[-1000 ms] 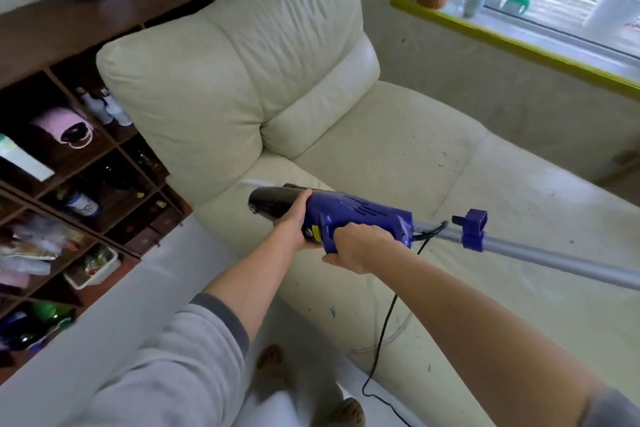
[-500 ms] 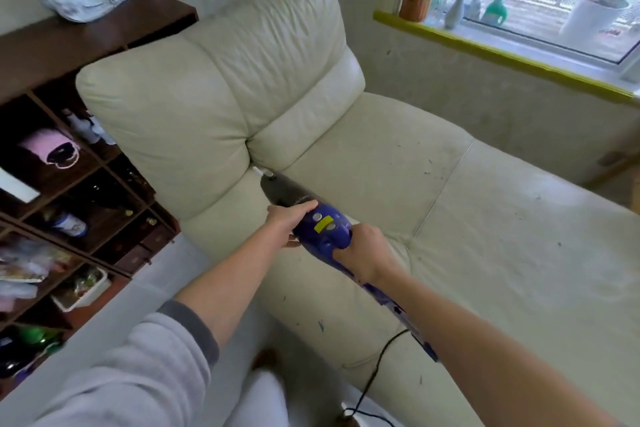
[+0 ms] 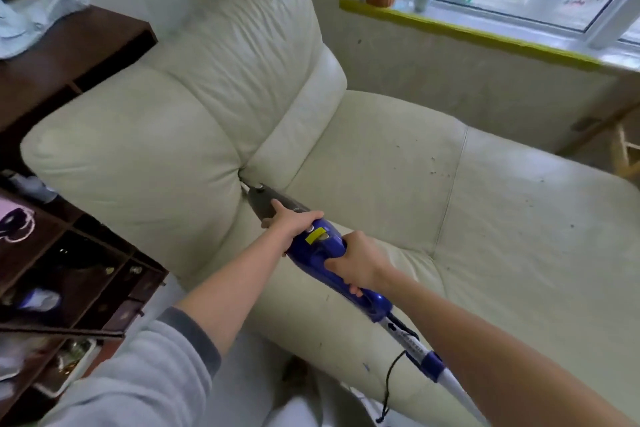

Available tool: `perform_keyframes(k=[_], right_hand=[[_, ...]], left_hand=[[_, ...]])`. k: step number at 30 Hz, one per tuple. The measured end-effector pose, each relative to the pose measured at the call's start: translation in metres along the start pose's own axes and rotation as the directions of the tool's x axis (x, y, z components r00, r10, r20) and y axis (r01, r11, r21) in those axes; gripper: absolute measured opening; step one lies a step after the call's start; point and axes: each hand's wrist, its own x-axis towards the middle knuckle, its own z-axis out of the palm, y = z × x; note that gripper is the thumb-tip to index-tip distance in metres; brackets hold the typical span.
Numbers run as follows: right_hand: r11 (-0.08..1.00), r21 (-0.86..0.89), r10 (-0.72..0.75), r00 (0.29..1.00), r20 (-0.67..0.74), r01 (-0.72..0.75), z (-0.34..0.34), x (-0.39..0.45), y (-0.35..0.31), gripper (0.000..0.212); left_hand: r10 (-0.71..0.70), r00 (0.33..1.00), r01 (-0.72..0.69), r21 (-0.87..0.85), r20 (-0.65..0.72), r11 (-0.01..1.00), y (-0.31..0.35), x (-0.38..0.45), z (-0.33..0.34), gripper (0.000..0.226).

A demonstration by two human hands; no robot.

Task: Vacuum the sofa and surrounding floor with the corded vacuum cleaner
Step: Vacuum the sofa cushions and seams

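With both hands clamped on it, the vacuum cleaner (image 3: 311, 243) lies at frame centre, nose aimed toward 11 o'clock into the crease where the sofa (image 3: 381, 163) armrest meets the back cushion. Left hand (image 3: 292, 224) wraps the front, at the join of dark grey dust cup and blue motor housing; right hand (image 3: 356, 263) curls round the blue handle just behind, fingers tucked under. Hands close together, not touching. Likely a light, rigid plastic body: hard, smooth, a bit slippery, so the two-hand hold looks sensible; handle for carrying weight, front hand for steering the nozzle. Pale tube runs from the rear toward 5 o'clock, stiff. Black cord (image 3: 389, 388) dangles limp off it, could snag. Sofa is cream leather-like, soft, puffy, wrinkled on the back cushion, seamed between seat pads; dark crumbs scattered at 2–3 o'clock on the seat. Dark wooden shelf (image 3: 69, 55) at 9 o'clock, cluttered cubbies. Windowsill (image 3: 467, 33) with yellow edge at 1 o'clock, bottles and pot on it.
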Motion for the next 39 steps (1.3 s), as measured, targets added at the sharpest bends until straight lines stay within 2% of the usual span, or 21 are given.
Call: perform_keyframes(k=[3, 5, 10, 14, 18, 23, 26, 29, 31, 33, 36, 37, 39], right_hand=[[0.993, -0.114, -0.017, 1.0, -0.026, 0.014, 0.003, 0.012, -0.015, 0.017], [0.992, -0.122, -0.031, 0.998, -0.063, 0.023, 0.002, 0.019, -0.022, 0.015], [0.999, -0.052, 0.01, 1.0, -0.025, -0.012, 0.012, 0.039, -0.036, 0.015], [0.99, 0.05, 0.125, 0.99, 0.061, -0.128, 0.031, 0.048, -0.028, 0.007], [0.968, 0.093, 0.223, 0.97, 0.094, -0.232, 0.045, 0.048, -0.008, 0.019], [0.971, 0.066, 0.224, 0.973, 0.061, -0.228, 0.04, 0.046, 0.002, 0.024], [0.971, 0.092, 0.215, 0.974, 0.066, -0.22, 0.036, 0.038, 0.009, 0.023], [0.973, 0.118, 0.194, 0.98, 0.041, -0.198, 0.037, 0.028, 0.02, 0.023], [0.976, 0.129, 0.181, 0.983, -0.019, -0.177, 0.04, 0.024, 0.029, 0.022], [0.982, 0.117, 0.156, 0.985, -0.075, -0.146, 0.043, 0.02, 0.036, 0.02], [0.994, 0.054, 0.094, 0.992, -0.082, -0.09, 0.043, 0.014, 0.043, 0.018], [0.995, 0.054, 0.091, 0.993, -0.072, -0.087, 0.041, 0.012, 0.043, 0.018], [0.991, 0.09, 0.102, 0.994, -0.046, -0.098, 0.034, 0.01, 0.044, 0.019]], left_hand=[[-0.004, 1.0, 0.004, 0.054, 0.002, 0.999, 0.01, 0.02, -0.016, 0.134], [0.009, 1.0, -0.01, 0.067, 0.008, 0.998, 0.016, 0.027, -0.02, 0.127], [0.088, 0.996, -0.089, 0.168, 0.011, 0.982, 0.021, 0.037, -0.03, 0.099], [0.142, 0.985, -0.163, 0.276, 0.094, 0.947, 0.004, 0.052, -0.035, 0.095], [0.147, 0.966, -0.228, 0.437, 0.212, 0.87, -0.013, 0.055, -0.031, 0.084], [0.141, 0.957, -0.247, 0.455, 0.255, 0.856, -0.02, 0.046, -0.025, 0.08], [0.186, 0.949, -0.295, 0.512, 0.253, 0.807, -0.018, 0.035, -0.022, 0.077], [0.316, 0.898, -0.438, 0.551, 0.307, 0.71, -0.029, 0.024, -0.019, 0.067], [0.415, 0.807, -0.59, 0.55, 0.419, 0.591, -0.042, 0.019, -0.021, 0.064], [0.452, 0.712, -0.702, 0.56, 0.538, 0.44, -0.057, 0.014, -0.023, 0.07], [0.495, 0.644, -0.729, 0.664, 0.583, 0.167, -0.073, 0.006, -0.018, 0.091], [0.524, 0.632, -0.72, 0.682, 0.57, 0.127, -0.076, 0.003, -0.014, 0.097], [0.598, 0.6, -0.724, 0.678, 0.532, 0.123, -0.081, 0.0, -0.005, 0.108]])
